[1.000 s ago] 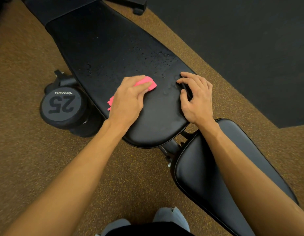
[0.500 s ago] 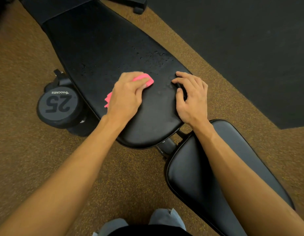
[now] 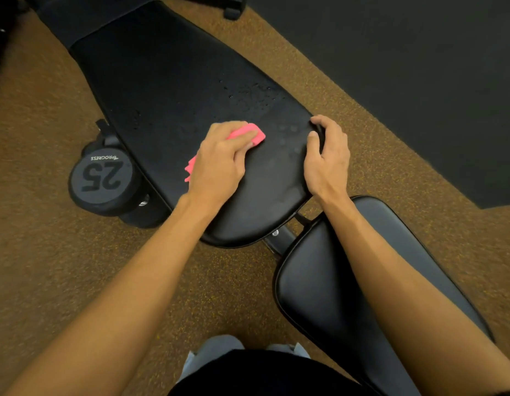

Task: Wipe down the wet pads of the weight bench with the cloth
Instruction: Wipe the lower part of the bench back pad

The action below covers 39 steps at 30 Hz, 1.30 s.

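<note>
Head view: cloth [image 3: 250, 135] beneath left hand [image 3: 219, 167] on pad [image 3: 168, 90]

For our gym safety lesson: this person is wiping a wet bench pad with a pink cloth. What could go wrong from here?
The right hand grips the wet back pad's edge and might slip. The droplets beyond the cloth could be missed. The dumbbell beside the bench is a trip hazard.
</note>
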### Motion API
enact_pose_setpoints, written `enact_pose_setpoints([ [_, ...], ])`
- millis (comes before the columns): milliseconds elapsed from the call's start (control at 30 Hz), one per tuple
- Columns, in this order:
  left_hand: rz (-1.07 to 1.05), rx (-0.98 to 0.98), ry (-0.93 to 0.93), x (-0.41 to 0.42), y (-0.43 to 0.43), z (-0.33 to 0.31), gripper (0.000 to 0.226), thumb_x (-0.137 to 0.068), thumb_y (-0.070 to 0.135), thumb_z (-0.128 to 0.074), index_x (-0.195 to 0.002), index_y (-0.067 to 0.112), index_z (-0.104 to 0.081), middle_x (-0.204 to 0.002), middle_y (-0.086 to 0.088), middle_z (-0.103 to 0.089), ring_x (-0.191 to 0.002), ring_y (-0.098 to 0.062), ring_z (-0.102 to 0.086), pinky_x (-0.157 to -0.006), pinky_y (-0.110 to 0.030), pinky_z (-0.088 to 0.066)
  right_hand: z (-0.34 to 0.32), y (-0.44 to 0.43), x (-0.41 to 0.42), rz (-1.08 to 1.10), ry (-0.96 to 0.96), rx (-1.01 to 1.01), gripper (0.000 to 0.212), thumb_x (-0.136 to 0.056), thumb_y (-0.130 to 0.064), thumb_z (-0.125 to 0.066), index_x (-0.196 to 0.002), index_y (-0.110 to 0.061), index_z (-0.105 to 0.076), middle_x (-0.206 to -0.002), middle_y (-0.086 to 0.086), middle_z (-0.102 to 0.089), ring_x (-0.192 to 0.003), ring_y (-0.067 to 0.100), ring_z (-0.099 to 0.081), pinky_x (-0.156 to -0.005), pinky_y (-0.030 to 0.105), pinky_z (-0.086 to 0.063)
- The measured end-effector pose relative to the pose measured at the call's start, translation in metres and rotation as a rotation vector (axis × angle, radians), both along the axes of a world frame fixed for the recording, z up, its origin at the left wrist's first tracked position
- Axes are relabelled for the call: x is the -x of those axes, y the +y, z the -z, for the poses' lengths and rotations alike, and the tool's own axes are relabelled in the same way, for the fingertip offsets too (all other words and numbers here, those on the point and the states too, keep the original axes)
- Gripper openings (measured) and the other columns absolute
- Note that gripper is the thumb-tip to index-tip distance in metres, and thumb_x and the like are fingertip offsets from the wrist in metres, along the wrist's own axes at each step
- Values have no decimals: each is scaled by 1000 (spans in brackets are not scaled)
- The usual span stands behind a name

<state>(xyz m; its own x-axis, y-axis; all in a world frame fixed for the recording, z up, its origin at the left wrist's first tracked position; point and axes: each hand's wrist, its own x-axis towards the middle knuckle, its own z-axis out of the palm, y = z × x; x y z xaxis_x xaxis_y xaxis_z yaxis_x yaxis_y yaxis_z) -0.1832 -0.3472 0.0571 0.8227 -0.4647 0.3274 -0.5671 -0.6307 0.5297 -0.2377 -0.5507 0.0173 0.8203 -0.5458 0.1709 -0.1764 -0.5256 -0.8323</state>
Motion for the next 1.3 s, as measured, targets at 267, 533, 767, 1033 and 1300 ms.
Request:
enact_pose_setpoints([
  [267, 216, 25, 43, -21, -48, -1, 24, -106, 16, -62, -118, 13, -82, -130, -7, -71, -120, -30, -59, -101, -28, -46, -1, 1, 0, 14, 7, 27, 38, -105, -25, -43, -135, -16, -66, -137, -7, -65, -132, 12, -55, -112, 16, -33],
  [533, 107, 41, 45, -28, 19, -4, 26, -108, 16, -59, -121, 19, -81, -129, -2, -70, -122, -24, -57, -100, -23, -38, -1, 1, 1, 41, 21, 20, 34, -109, -24, -46, -136, -20, -65, -137, -8, -65, -132, 9, -54, -117, 34, -40],
  [767, 70, -14, 30, -54, -22, 2, 24, -107, 14, -60, -119, 14, -81, -129, -5, -70, -120, -29, -57, -99, -29, -46, -7, 5, 1, 19, 47, 160, 34, -107, -23, -47, -137, -20, -62, -143, -6, -62, -133, 12, -51, -115, 23, -31],
  [1033, -32, 0, 29, -25, 8, -6, 25, -107, 17, -62, -123, 20, -81, -129, 0, -71, -117, -23, -58, -101, -20, -40, -22, -1, -33, -124, 264, 347, 45, -107, -37, -50, -147, -18, -51, -149, 1, -58, -136, 26, -50, -112, 45, -38],
  [1300, -13, -45, 62, -42, -27, -2, 27, -109, 18, -59, -128, 17, -79, -137, -9, -68, -127, -29, -56, -106, -24, -40, -12, 8, -32, -32, 241, 381, 43, -106, -40, -50, -145, -23, -53, -145, -6, -61, -131, 23, -54, -108, 43, -41],
])
